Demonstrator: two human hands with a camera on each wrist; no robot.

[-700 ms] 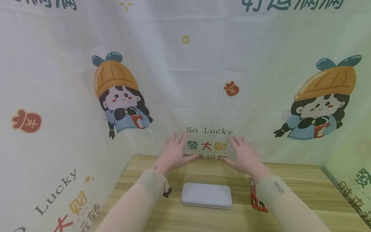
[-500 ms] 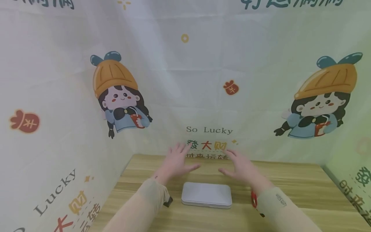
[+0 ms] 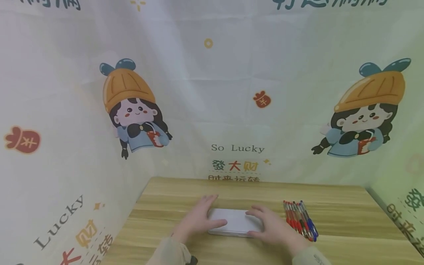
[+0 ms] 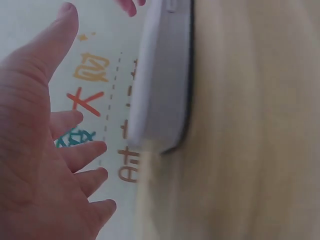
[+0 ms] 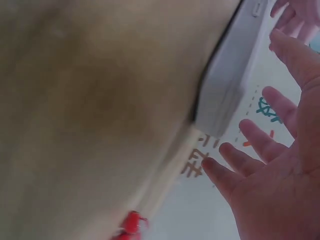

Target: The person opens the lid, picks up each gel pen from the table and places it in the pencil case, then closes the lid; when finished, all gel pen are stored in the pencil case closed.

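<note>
The case point(image 3: 236, 221) lies flat between the left hand point(image 3: 198, 218) and right hand point(image 3: 274, 229), whose fingers are spread and grip nothing, poised about its ends, apparently so each covers one. Beneath is the table point(image 3: 347, 221); rightward, pens point(image 3: 299, 220) lie side by side, seemingly set clear of both hands.

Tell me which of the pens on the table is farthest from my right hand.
The blue pen at the outer right end of the group; the red pens at the left end lie nearer your right hand.
</note>
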